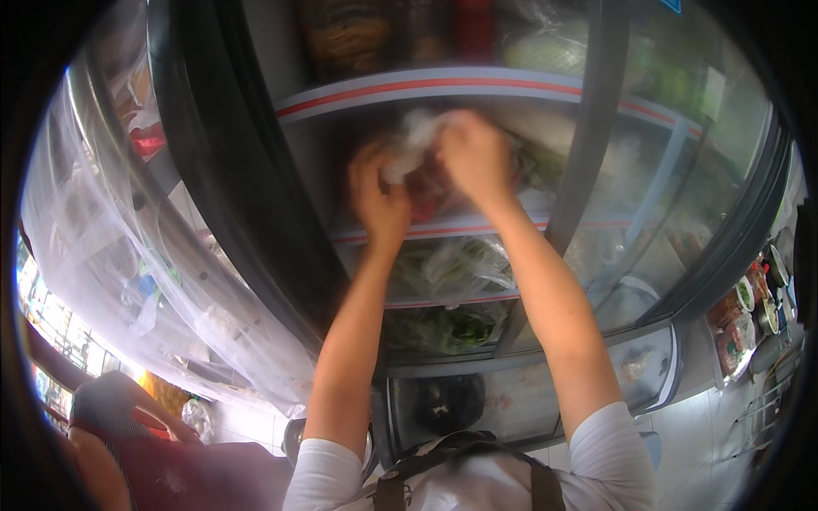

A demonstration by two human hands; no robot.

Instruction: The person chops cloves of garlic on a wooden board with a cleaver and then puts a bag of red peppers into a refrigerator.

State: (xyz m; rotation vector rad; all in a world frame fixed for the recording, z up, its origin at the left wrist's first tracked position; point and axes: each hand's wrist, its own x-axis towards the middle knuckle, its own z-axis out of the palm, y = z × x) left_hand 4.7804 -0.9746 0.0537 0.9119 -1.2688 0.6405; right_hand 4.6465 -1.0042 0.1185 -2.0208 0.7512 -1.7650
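Both my arms reach into a glass-fronted display fridge, over a shelf edged with a red stripe (441, 228). My right hand (473, 156) is closed on the bunched top of a clear plastic bag (418, 137). At the bag's left side is my left hand (380, 191), fingers curved and thumb apart; blur hides whether it grips the plastic. Reddish contents (428, 191) show between my hands, too blurred to name. On the shelf below lie leafy greens in a clear plastic bag (457, 265).
Above, another shelf edge (434, 86) crosses the opening. A dark door frame (249, 166) stands left, a sliding glass door (639, 211) right. Sheer netting (166, 281) hangs at the left. A seated person (147, 441) is at lower left. Bowls of food (744, 313) stand far right.
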